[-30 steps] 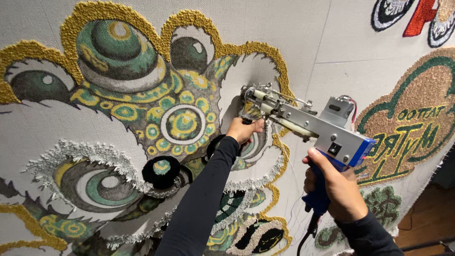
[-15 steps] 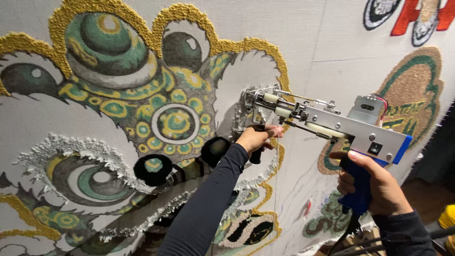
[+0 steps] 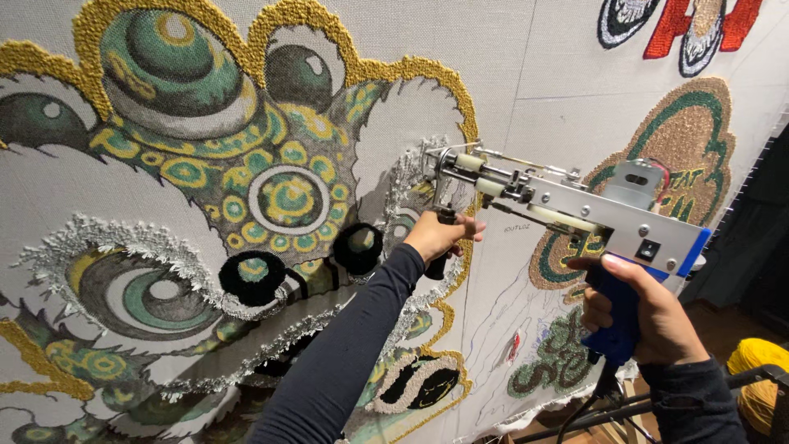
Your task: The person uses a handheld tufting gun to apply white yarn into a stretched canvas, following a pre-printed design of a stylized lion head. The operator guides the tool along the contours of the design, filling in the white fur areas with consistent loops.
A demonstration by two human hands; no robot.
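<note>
Two hands grip one tufting gun (image 3: 567, 210), which lies across the centre-right of the view with its needle end at ten o'clock, pressed to the stretched backing cloth (image 3: 526, 99). The left hand (image 3: 440, 236) is clenched round the black front handle under the nose; its dark sleeve (image 3: 345, 353) runs off toward seven o'clock. The right hand (image 3: 645, 316) grasps the blue rear grip at the gun's four o'clock end. At nine o'clock from the needle spreads a tufted dragon-like face (image 3: 205, 164) in green, gold and silver. A yellow yarn ball (image 3: 752, 370) sits at the frame's four o'clock edge.
</note>
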